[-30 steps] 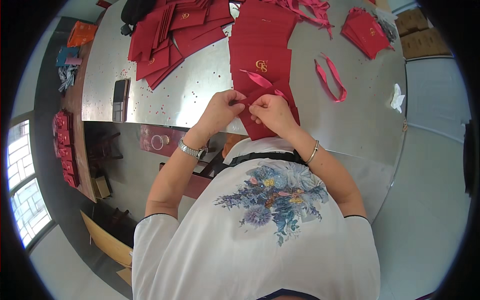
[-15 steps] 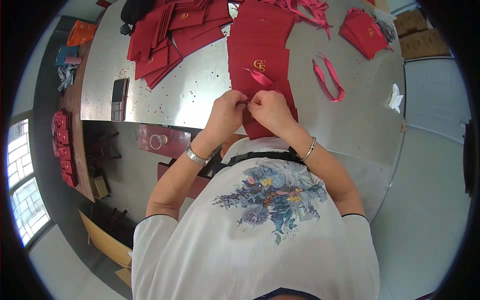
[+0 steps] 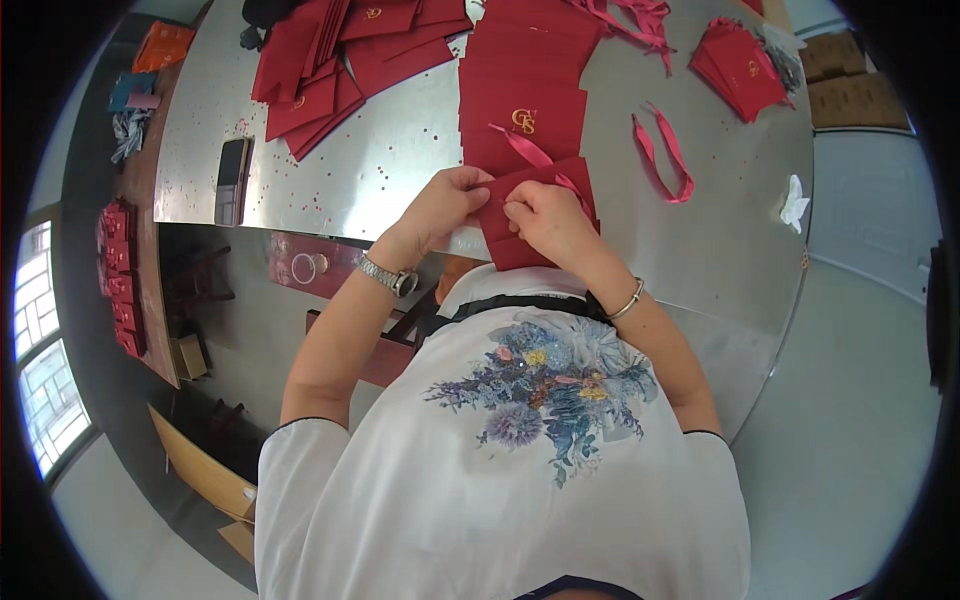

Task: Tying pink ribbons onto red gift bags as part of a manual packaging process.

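A flat red paper bag [image 3: 518,252] lies tilted at the table's near edge, on the end of an overlapping row of red paper bags [image 3: 525,65]. My left hand [image 3: 440,208] grips its left edge between thumb and fingers. Over the bag's middle, my right hand [image 3: 548,218] is closed in a pinch; what is between its fingertips is hidden. A pink ribbon [image 3: 527,148] sticks up past the bag's top edge, and a bit of ribbon shows just beyond my right knuckles. To the right lies a loose looped pink ribbon [image 3: 665,168].
Heaped red bags [image 3: 330,80] lie at the far left and a smaller stack [image 3: 740,75] at the far right. More ribbons [image 3: 635,25] lie at the back. A phone [image 3: 232,182] rests near the left edge, a crumpled tissue [image 3: 794,203] at the right.
My left hand has moved left from the middle to the bag's edge. My right hand has shifted slightly right, apart from the left. The near bag now shows more, tilted.
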Motion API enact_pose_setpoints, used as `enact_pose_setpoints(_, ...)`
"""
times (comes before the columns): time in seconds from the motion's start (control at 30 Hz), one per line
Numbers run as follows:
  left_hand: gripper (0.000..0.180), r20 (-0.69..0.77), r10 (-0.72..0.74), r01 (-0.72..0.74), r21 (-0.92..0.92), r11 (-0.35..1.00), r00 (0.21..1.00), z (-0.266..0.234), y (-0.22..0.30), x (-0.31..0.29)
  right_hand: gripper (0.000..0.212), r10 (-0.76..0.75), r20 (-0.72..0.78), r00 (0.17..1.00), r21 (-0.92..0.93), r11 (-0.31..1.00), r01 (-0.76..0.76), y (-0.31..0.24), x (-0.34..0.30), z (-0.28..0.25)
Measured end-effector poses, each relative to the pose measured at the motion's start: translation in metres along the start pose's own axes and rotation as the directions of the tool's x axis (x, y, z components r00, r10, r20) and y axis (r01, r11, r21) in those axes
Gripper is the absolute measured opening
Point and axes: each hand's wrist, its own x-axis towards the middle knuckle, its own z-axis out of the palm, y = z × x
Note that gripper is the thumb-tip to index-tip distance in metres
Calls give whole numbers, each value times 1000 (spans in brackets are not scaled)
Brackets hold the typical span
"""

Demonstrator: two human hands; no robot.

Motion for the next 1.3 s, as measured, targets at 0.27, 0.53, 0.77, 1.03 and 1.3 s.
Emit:
enact_pose_setpoints(0.27, 18, 23, 22, -22, -27, 999, 999, -7, -15, 10, 18, -17, -32, 999, -67, 998, 15, -1, 2, 1)
enact_pose_setpoints(0.53, 19, -33, 94, -92, 37, 995, 995, -1, -12, 5, 19, 21, -53, 998, -28, 999, -22, 2, 2, 3)
enact_pose_setpoints(0.77, 18, -41, 157, -155, 59, 986, 987, -2, -21, 8, 20, 139, -41, 989, 80, 988, -135, -2, 2, 3)
enact_pose_setpoints(1.03, 15, -88, 218, -187, 269, 945, 972, 4, -11, -6, 20, 191, -32, 981, 156, 970, -184, -5, 4, 1)
enact_pose_setpoints(1.3, 19, -175, 515, -356, 538, 764, 839, 11, -16, -12, 18, -44, -119, 992, -119, 993, 29, 0, 11, 7)
